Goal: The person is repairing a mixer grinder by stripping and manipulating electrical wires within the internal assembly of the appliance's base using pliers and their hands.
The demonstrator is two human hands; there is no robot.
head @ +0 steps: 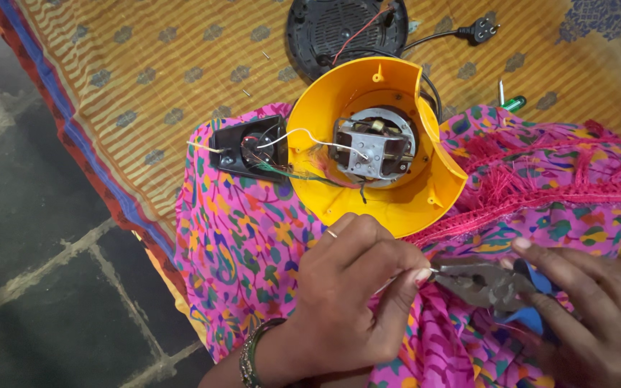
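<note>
Both hands work low near the lap: the left hand (350, 287) pinches a thin wire end (397, 282) into the pliers (484, 282) gripped by the right hand (583, 309), best squeezed gently, with the yellow motor housing (375, 144) just beyond

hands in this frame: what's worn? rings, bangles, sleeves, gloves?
Both hands are bare, no gloves. The left hand has a thin ring on one finger and a stack of thin bangles, dark and metallic, at the wrist. No sleeve shows on that forearm. The right hand shows no ring; its wrist is out of frame.
</note>
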